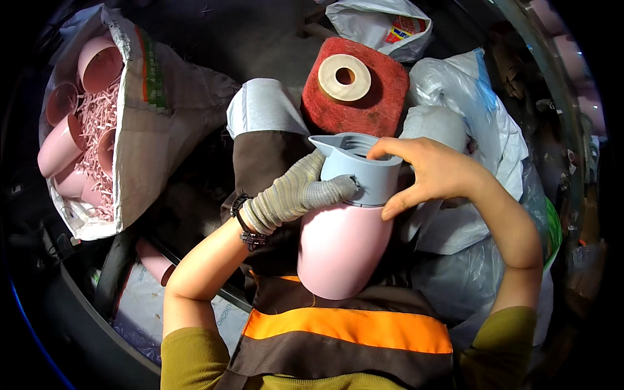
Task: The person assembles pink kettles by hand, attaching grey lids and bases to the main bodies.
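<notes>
A pink jug [343, 250] with a light blue-grey spouted collar [372, 181] stands tilted above my lap, spout pointing left. Screw-thread rings show inside its open top. Wrapped round the collar's left side is my left hand [296, 195], in a grey knit glove, its thumb lying across the front. My right hand [439, 172] is bare and grips the collar's right side. Its index finger hooks over the rim into the opening, while the thumb presses low, near where collar and pink body meet. The other right fingers are mostly hidden.
At the left, a white woven sack [146, 175] holds pink cup-like shells [99, 64] and pink plastic scraps [104, 120]. Ahead, a cream tape roll [328, 79] lies on a red stool [318, 116]. Plastic bags [500, 140] crowd the right. A pink piece [154, 261] lies lower left.
</notes>
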`<action>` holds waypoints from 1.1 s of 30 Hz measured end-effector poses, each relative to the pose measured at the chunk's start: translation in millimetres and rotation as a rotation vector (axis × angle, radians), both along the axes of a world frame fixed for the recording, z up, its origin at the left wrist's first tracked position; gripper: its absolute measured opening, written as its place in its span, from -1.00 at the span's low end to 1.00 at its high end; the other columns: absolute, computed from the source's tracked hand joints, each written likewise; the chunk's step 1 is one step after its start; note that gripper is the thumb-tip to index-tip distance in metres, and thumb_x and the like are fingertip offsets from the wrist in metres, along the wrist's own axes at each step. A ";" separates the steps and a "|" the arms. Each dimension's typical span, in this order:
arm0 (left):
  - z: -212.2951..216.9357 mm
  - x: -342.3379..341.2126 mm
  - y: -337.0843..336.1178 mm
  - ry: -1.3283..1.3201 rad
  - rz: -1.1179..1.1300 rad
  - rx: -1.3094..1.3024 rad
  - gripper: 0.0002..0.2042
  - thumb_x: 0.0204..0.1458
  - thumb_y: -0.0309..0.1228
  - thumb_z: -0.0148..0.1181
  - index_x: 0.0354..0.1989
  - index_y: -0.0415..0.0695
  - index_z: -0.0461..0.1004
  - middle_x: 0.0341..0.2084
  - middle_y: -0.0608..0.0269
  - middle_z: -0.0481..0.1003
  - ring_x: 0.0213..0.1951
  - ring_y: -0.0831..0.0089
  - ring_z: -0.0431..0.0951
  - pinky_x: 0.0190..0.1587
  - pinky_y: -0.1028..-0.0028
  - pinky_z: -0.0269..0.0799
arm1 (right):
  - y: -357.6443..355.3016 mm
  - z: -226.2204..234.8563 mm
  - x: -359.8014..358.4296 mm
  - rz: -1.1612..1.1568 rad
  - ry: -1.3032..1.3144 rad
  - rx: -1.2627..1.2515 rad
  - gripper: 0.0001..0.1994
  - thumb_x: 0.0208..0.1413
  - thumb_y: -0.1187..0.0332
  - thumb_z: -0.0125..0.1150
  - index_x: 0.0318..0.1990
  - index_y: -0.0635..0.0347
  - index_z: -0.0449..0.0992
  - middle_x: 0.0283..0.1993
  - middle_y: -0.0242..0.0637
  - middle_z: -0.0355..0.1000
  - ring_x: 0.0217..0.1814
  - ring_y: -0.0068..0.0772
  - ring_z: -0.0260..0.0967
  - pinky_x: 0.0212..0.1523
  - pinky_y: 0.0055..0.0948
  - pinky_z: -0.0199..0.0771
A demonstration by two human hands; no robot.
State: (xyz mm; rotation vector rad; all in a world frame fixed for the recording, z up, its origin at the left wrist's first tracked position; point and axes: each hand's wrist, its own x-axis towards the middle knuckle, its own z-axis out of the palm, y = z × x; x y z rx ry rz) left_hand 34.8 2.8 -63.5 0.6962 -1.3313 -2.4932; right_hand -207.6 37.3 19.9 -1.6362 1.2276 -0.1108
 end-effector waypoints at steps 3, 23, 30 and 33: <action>-2.5 0.8 3.9 0.046 0.029 0.035 -0.39 0.01 -0.23 0.28 0.20 -0.25 0.24 -0.11 0.24 0.47 -0.07 0.55 0.44 0.03 0.47 0.40 | -6.9 6.2 3.8 0.028 0.040 0.131 -0.24 -0.31 0.02 0.56 0.05 0.22 0.38 -0.10 -0.11 0.51 -0.03 -0.18 0.49 -0.05 -0.35 0.42; -27.9 -119.9 -121.6 -0.866 -0.236 -1.609 -0.20 -0.25 0.08 0.35 0.24 0.07 0.28 0.20 -0.04 0.26 0.16 -0.04 0.31 0.12 0.07 0.28 | 38.9 18.0 -22.5 -0.257 -0.026 0.158 -0.33 -0.32 0.11 0.58 -0.02 0.23 0.45 -0.10 -0.15 0.53 -0.07 -0.30 0.50 -0.05 -0.44 0.41; 11.8 -24.4 -111.0 -0.538 0.334 -1.027 -0.19 -0.22 0.02 0.39 0.20 -0.19 0.31 0.05 -0.11 0.40 0.09 0.03 0.41 0.12 0.22 0.34 | 33.1 22.3 -43.5 -0.336 -0.006 0.077 -0.28 -0.39 0.19 0.62 0.00 0.33 0.46 -0.05 -0.18 0.51 0.03 -0.38 0.43 0.06 -0.48 0.37; -4.3 18.2 -108.0 -0.501 0.424 -0.784 -0.20 -0.19 -0.06 0.43 0.22 -0.22 0.29 -0.09 0.01 0.51 -0.13 0.27 0.56 -0.01 0.36 0.45 | 22.7 47.9 -57.0 -0.365 0.034 -0.194 -0.28 -0.41 0.23 0.63 0.00 0.34 0.46 -0.05 -0.19 0.50 0.04 -0.39 0.42 0.09 -0.45 0.35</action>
